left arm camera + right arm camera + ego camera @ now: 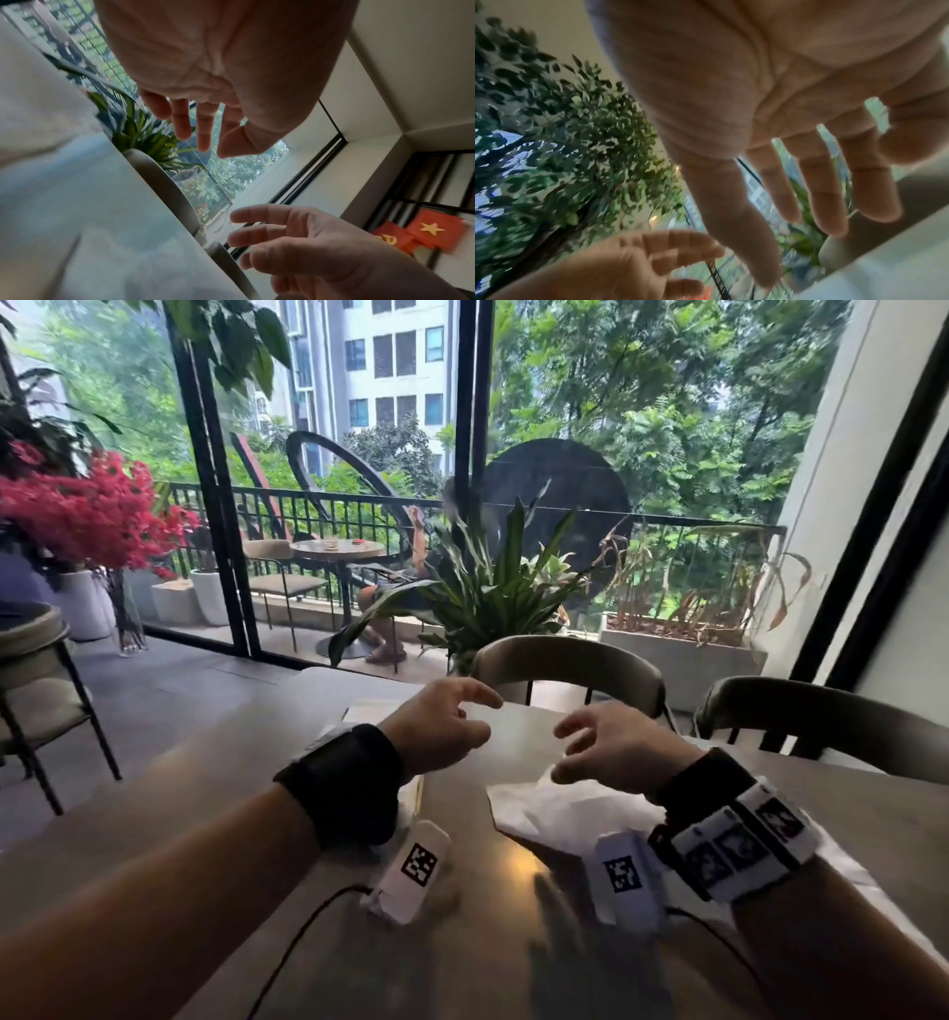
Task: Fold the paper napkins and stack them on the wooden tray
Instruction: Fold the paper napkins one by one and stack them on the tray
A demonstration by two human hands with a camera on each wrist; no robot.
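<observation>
A white paper napkin (554,809) lies crumpled and partly unfolded on the table, just under and in front of my right wrist. My right hand (562,752) hovers over its far edge with fingers spread and loose, holding nothing. My left hand (490,716) hangs a little to the left of it, also empty, with the index finger stretched forward. The wrist views show both palms open: left hand (213,151), right hand (782,249). A thin strip of the wooden tray (418,792) shows beside my left wrist; my forearm hides the rest.
The grey-brown table (462,958) reaches toward two curved-back chairs (565,662) (821,716) on its far side. A leafy potted plant (493,593) stands behind them by the glass wall. Another chair (36,670) is off to the left. Cables run from my wrist cameras.
</observation>
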